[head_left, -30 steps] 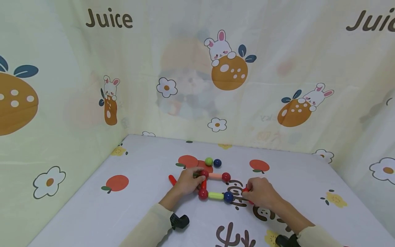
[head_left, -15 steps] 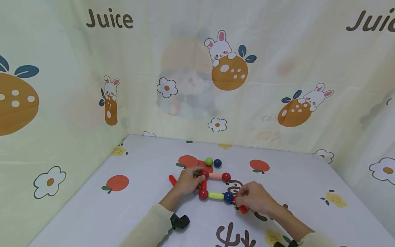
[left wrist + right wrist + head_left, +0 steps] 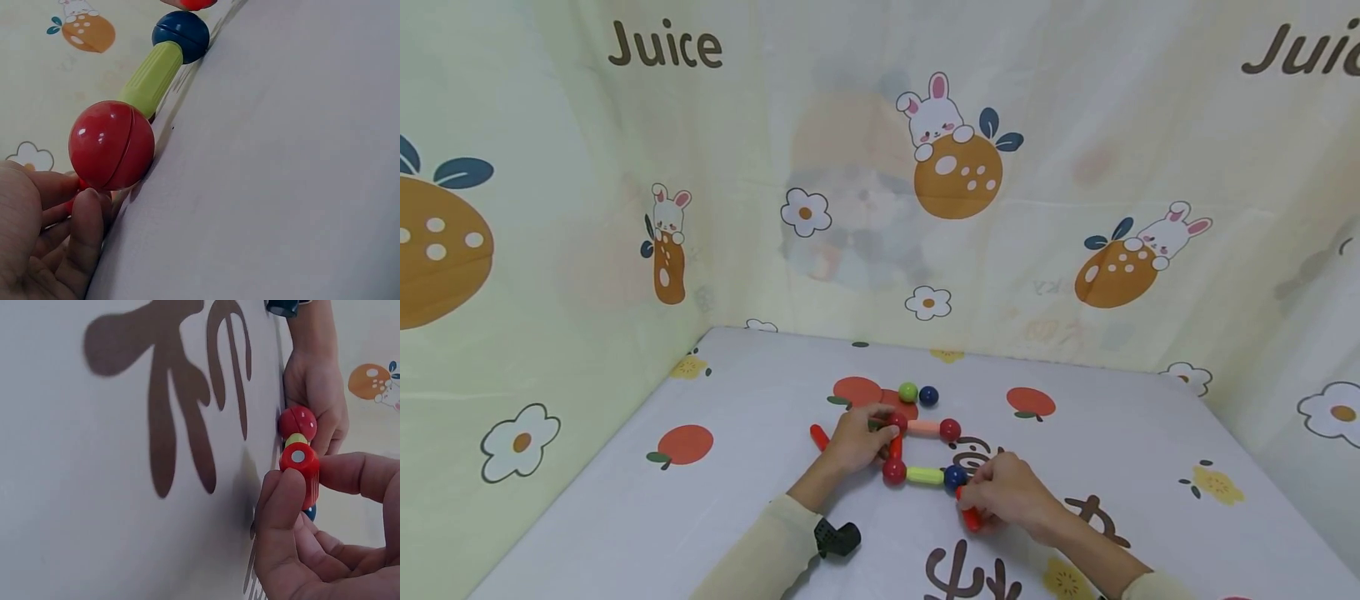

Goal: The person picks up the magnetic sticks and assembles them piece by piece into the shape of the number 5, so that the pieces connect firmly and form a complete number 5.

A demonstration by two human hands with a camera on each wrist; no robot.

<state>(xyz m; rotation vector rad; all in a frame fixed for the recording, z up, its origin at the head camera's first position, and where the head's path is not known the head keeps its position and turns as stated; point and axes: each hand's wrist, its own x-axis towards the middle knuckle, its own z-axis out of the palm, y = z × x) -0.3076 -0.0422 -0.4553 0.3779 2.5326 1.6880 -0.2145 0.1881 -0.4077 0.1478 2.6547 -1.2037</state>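
Red is the rod point(image 3: 971, 515) that my right hand point(image 3: 1009, 493) pinches between thumb and finger, with the gap closed to its thickness only. This rod is just beside the blue ball point(image 3: 954, 477) at the near right corner of a joined frame point(image 3: 921, 476); whether they touch, I cannot tell. My left hand point(image 3: 854, 442) has its fingers curled on the far left corner of the frame, but I cannot say if they press the ball or the linking rod there.

I judge the rod to be light and stiff, of hard plastic, a little slippery on its smooth parts and not fragile. The best hold should be at the middle, leaving free the end with a pale round disc. The balls would roll easily, so the frame is better held close to a joint.

I count five rods: three red, one pink point(image 3: 923, 428) and one yellow-green. One red rod lies loose on the desk point(image 3: 625, 533), left of my left hand. I count six balls: three red, two blue and one green point(image 3: 907, 392). The green one and the second blue ball point(image 3: 928, 396) sit side by side beyond the frame.
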